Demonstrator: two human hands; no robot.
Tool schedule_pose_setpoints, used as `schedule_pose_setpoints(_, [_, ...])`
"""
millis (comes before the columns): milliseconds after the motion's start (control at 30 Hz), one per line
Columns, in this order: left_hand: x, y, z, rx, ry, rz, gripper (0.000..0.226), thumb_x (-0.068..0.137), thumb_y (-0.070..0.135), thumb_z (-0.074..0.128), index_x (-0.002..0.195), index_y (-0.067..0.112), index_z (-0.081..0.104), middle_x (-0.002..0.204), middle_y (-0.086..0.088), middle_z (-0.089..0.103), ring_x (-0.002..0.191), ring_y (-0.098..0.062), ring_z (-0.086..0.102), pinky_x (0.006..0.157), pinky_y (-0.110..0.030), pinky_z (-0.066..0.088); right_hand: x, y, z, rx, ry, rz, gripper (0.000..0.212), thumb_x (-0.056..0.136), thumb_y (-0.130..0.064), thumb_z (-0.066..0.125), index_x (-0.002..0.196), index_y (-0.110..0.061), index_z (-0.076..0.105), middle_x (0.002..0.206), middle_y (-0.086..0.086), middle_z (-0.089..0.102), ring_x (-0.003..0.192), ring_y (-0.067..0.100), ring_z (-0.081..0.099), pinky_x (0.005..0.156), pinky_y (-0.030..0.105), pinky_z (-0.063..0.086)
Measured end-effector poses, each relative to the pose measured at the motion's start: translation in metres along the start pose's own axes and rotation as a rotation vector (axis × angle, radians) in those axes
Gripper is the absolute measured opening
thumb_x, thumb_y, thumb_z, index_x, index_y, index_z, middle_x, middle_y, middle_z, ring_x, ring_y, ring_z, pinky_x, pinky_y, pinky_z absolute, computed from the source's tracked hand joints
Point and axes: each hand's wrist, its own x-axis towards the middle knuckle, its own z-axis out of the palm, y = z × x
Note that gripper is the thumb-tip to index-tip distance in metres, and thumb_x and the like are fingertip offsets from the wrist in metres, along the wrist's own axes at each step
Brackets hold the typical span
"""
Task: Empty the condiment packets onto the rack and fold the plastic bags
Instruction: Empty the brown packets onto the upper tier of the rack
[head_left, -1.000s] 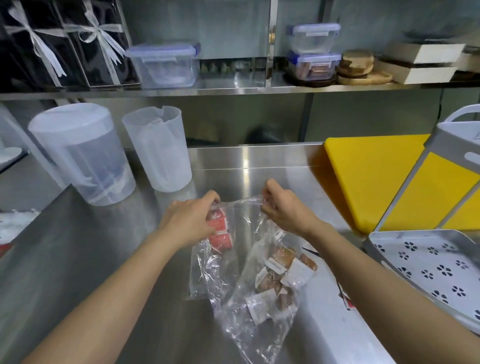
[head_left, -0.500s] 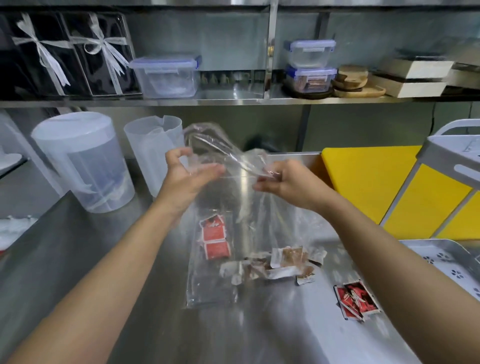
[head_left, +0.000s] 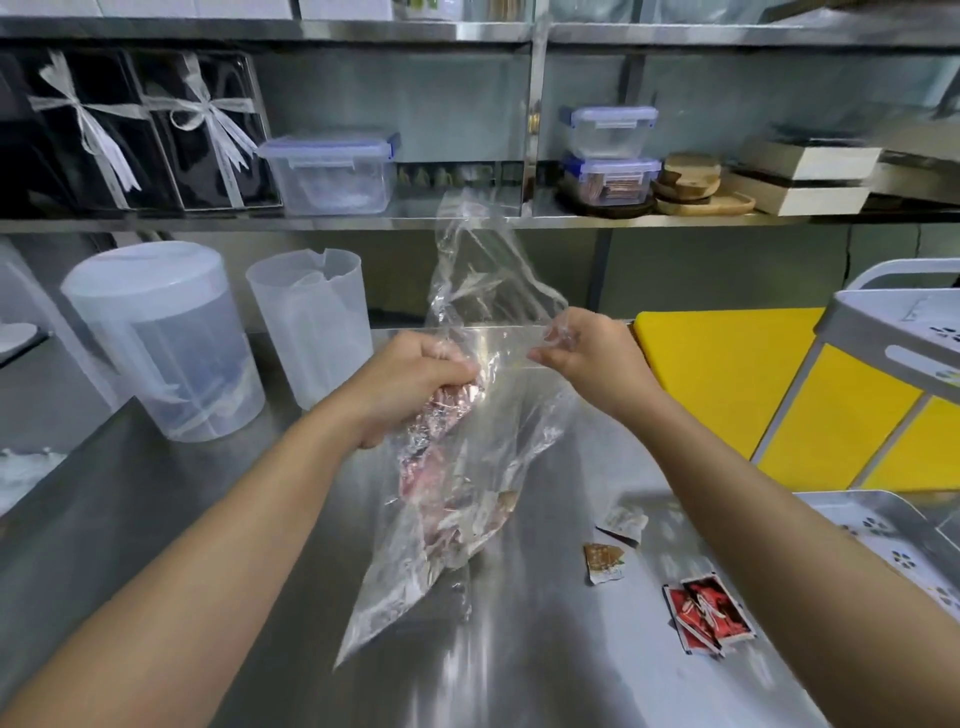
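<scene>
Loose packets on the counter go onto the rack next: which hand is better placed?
Probably the right. The red packets and brown packet lie right of the bag, near the rack; the right hand only pinches the bag's edge, while the left hand grips its bunched, packet-filled body.

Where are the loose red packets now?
The red packets lie lower right in head view, on the steel counter, right of the brown packet, beside the rack tray.

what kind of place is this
Most likely a commercial kitchen prep area: a stainless steel counter, a steel shelf holding a lidded plastic container, and a yellow cutting board.
</scene>
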Motion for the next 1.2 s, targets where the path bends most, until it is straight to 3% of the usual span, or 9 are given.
schedule_pose_setpoints(133, [0.009,0.017,0.012,-0.207,0.196,-0.069,0.015,0.076,0.000,0.058,0.062,0.000,0.061,0.054,-0.014,0.061,0.050,-0.025,0.055,0.055,-0.031,0.048,0.000,-0.003,0.005,-0.123,0.142,0.100,0.062,0.080,-0.040,0.064,0.133,-0.019,0.039,0.134,0.004,0.046,0.125,0.024,0.039,0.103,0.044,0.025])
schedule_pose_setpoints(300, [0.023,0.022,0.008,-0.364,0.370,-0.106,0.010,0.079,-0.005,0.048,0.078,-0.003,0.058,0.061,-0.016,0.063,0.052,-0.023,0.068,0.057,-0.033,0.057,-0.023,-0.022,-0.009,0.657,-0.013,0.100,0.058,0.080,-0.047,0.061,0.127,-0.016,0.048,0.120,0.003,0.058,0.111,0.018,0.056,0.092,0.035,0.047])
schedule_pose_setpoints(433, [0.025,0.027,0.008,-0.506,0.440,-0.132,0.015,0.080,-0.007,0.046,0.070,-0.002,0.056,0.056,-0.017,0.065,0.058,-0.028,0.070,0.068,-0.038,0.060,-0.032,-0.032,-0.011,0.305,-0.385,0.093,0.073,0.066,-0.048,0.074,0.128,-0.021,0.046,0.108,-0.005,0.056,0.102,0.015,0.057,0.084,0.031,0.047])
schedule_pose_setpoints(600, [0.023,0.035,0.011,-0.608,0.523,-0.050,0.034,0.074,-0.001,0.059,0.106,-0.001,0.045,0.096,-0.019,0.060,0.073,-0.022,0.068,0.079,-0.040,0.058,-0.024,-0.012,0.001,-0.116,-0.094,-0.005,0.007,0.082,-0.012,0.061,0.078,-0.017,0.061,0.090,0.007,0.068,0.087,0.027,0.061,0.078,0.042,0.054])
schedule_pose_setpoints(733, [0.006,0.037,0.008,0.301,0.916,0.625,0.083,0.071,0.037,0.071,0.134,0.010,0.023,0.142,-0.016,0.028,0.129,-0.024,0.031,0.109,-0.039,0.027,-0.022,-0.010,-0.011,-0.057,-0.038,-0.075,0.006,0.084,-0.007,0.062,0.084,-0.010,0.068,0.086,0.005,0.069,0.081,0.019,0.062,0.071,0.031,0.053])
schedule_pose_setpoints(800, [0.001,0.043,0.009,0.766,0.764,0.920,0.081,0.069,0.048,0.068,0.133,0.016,0.030,0.142,-0.011,0.035,0.132,-0.026,0.029,0.110,-0.045,0.017,-0.020,-0.012,-0.020,-0.063,-0.071,-0.133,0.012,0.083,-0.007,0.062,0.076,-0.016,0.063,0.077,0.001,0.063,0.074,0.016,0.058,0.062,0.022,0.044])
schedule_pose_setpoints(933, [0.003,0.042,0.024,1.347,0.207,0.763,0.051,0.077,0.039,0.066,0.123,0.023,0.053,0.119,0.000,0.063,0.122,-0.022,0.049,0.109,-0.043,0.005,-0.018,-0.011,-0.030,-0.121,-0.132,-0.231,0.008,0.080,-0.012,0.067,0.075,-0.018,0.065,0.072,-0.005,0.061,0.071,0.015,0.060,0.063,0.022,0.043])
schedule_pose_setpoints(1000, [0.005,0.040,0.030,1.317,0.196,0.758,0.019,0.083,0.017,0.058,0.100,0.020,0.062,0.100,-0.001,0.069,0.104,-0.025,0.059,0.101,-0.036,0.023,-0.020,-0.011,-0.035,-0.115,-0.117,-0.216,0.005,0.079,-0.015,0.070,0.076,-0.017,0.066,0.068,-0.009,0.059,0.064,0.008,0.054,0.057,0.015,0.038])
schedule_pose_setpoints(1200, [0.010,0.041,0.025,1.160,0.187,0.606,0.012,0.084,0.014,0.055,0.083,0.022,0.064,0.091,0.006,0.071,0.089,-0.023,0.061,0.073,-0.025,0.029,-0.026,0.011,-0.059,-0.157,-0.304,-0.023,0.009,0.075,-0.014,0.074,0.078,-0.011,0.067,0.073,0.001,0.066,0.068,0.015,0.057,0.054,0.014,0.040])
